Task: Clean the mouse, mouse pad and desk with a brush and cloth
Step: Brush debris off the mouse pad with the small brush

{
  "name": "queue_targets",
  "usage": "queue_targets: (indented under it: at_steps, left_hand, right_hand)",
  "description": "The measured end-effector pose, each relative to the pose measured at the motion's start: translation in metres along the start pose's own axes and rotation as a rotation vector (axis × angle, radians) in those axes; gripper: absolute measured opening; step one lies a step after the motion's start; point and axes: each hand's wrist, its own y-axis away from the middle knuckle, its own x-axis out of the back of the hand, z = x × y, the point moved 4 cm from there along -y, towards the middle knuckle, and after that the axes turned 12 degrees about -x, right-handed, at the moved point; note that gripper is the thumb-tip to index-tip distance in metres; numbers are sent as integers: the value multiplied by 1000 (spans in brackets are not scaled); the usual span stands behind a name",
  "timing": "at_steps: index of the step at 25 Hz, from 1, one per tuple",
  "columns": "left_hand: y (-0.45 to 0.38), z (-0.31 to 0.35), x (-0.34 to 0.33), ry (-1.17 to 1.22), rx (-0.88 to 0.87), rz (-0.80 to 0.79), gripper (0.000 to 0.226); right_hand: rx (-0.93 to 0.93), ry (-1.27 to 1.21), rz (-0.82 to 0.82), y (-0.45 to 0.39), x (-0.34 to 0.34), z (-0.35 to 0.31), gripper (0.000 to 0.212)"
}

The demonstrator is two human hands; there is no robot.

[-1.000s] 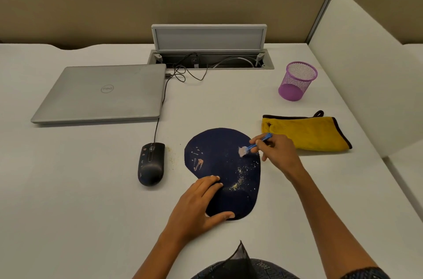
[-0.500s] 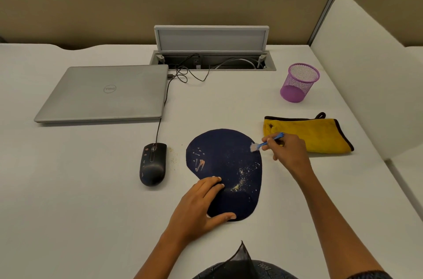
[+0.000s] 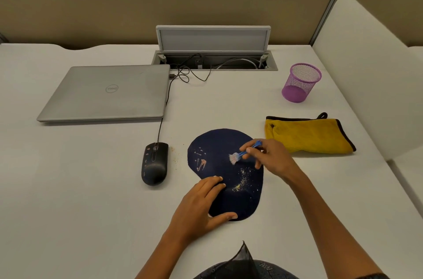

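Brush (image 3: pixel 243 154) over mouse pad (image 3: pixel 212 148), bristles perhaps touching, desk (image 3: pixel 91 187) bare leftward

Right hand (image 3: pixel 272 159) with brush (image 3: pixel 242 155) over mouse pad (image 3: pixel 217 148)
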Motion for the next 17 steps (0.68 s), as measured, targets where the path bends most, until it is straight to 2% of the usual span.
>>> queue_targets:
  at_steps: [3, 4, 5, 6, 8, 10, 11, 12, 13, 16, 17]
  left_hand:
    - [0, 0, 0, 5, -5, 11, 68]
    - [1, 0, -1, 8, -5, 11, 68]
    - [1, 0, -1, 10, -3, 9, 68]
    - [0, -1, -1, 10, -1, 5, 68]
    - [0, 0, -1, 7, 2, 0, 68]
    - [1, 0, 0, 7, 5, -1, 68]
    - [1, 0, 0, 8, 6, -2, 68]
    - [1, 0, 0, 8, 6, -2, 68]
    - [1, 0, -1, 6, 6, -2, 68]
    - [0, -1, -1, -1, -4, 4, 68]
    - [0, -1, -2, -1, -6, 6, 68]
  right_hand:
    - [-164, 146, 403, -11, 29, 19, 27]
    - [-184, 153, 476, -10, 34, 22, 29]
    - [-159, 93, 482, -10, 35, 22, 29]
    - [-101, -10, 413, -7, 31, 19, 26]
    - [19, -145, 149, 2, 13, 4, 19]
    - [99, -111, -91, 8, -7, -3, 16]
    - [114, -73, -117, 5, -12, 0, 16]
    - [98, -57, -71, 1, -10, 4, 16]
    - [55, -44, 45, -5, -3, 10, 16]
    - [-62, 42, 470, -8, 26, 25, 22]
    - [-51, -1, 511, -7, 30, 26, 23]
